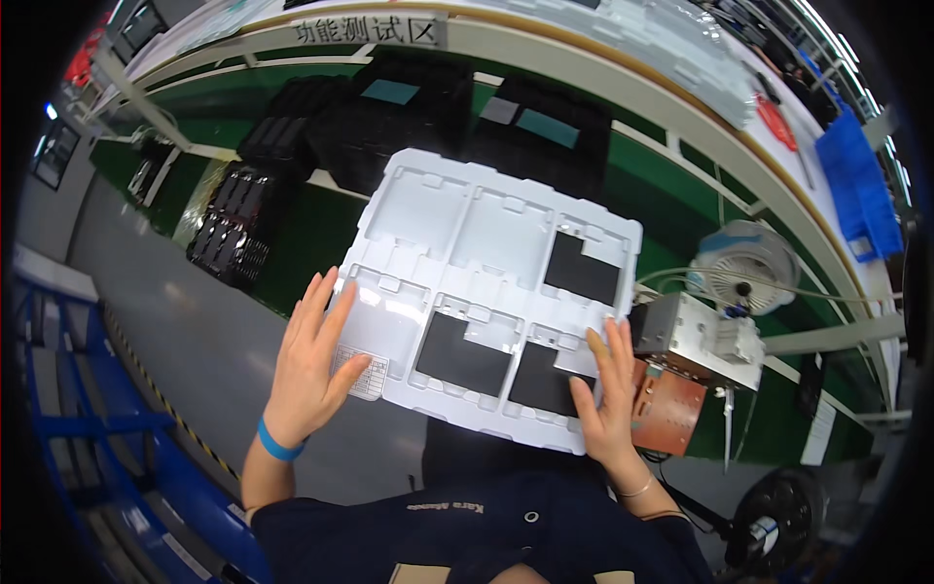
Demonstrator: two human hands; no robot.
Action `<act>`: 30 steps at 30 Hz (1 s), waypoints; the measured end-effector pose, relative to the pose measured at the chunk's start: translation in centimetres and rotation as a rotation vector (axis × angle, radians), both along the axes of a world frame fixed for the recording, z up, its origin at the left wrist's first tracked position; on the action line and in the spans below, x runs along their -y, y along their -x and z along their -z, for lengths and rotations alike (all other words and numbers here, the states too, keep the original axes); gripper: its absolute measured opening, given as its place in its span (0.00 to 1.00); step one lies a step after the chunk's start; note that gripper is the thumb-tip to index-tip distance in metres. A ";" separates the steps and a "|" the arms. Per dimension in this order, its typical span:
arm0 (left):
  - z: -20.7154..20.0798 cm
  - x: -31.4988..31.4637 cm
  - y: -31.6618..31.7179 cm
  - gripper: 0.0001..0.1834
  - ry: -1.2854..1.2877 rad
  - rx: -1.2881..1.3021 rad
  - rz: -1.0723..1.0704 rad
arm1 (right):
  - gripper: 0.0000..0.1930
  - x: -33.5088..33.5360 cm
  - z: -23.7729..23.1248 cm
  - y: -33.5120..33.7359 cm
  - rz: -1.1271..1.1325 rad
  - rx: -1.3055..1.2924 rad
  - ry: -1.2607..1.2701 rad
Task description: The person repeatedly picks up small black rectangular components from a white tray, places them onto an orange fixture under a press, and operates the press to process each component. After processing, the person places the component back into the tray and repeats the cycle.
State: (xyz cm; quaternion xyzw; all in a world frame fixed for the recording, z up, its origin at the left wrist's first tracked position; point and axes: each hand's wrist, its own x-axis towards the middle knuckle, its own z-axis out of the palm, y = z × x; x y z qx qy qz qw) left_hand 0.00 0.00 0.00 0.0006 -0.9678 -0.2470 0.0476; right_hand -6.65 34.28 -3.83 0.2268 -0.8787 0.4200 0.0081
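A white moulded plastic tray (477, 277) with two rows of shallow pockets lies slanted in front of me. Dark grey flat pieces with a notched corner fill three pockets: one piece (582, 271) at the far right, a second (465, 355) in the near middle, a third (541, 382) at the near right. My left hand (316, 355) rests along the left edge, fingers spread, thumb beside a printed white label (361, 373). Over the right edge lies my right hand (608, 394), its fingers stretched out and its thumb by the near-right piece. What supports the tray underneath is hidden.
Black crates (389, 122) stand beyond the tray under a long white-framed bench (545, 49). On the right are a metal fixture (696, 341), a copper-coloured block (666, 409) and a white round fan (749, 263). Blue racks (107, 428) stand at left.
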 end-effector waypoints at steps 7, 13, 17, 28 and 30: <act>5.9 -1.2 -1.0 0.48 -0.723 -0.447 -0.273 | 0.30 -1.8 4.4 -1.0 -0.162 -0.083 0.261; 8.6 -1.0 -2.0 0.37 -0.900 -0.840 -0.307 | 0.32 -8.8 9.6 -5.2 -0.198 -0.328 0.387; 14.1 -3.5 -4.4 0.34 -0.720 -1.132 -0.593 | 0.28 -15.6 13.0 -7.9 0.100 -0.676 0.332; 48.3 -20.5 -11.8 0.43 -0.202 0.411 -0.299 | 0.16 -40.6 24.5 -7.4 0.900 -0.685 -0.178; 47.5 -25.1 -11.4 0.44 -0.019 0.383 -0.414 | 0.16 -42.6 27.8 -6.5 0.908 -0.656 -0.188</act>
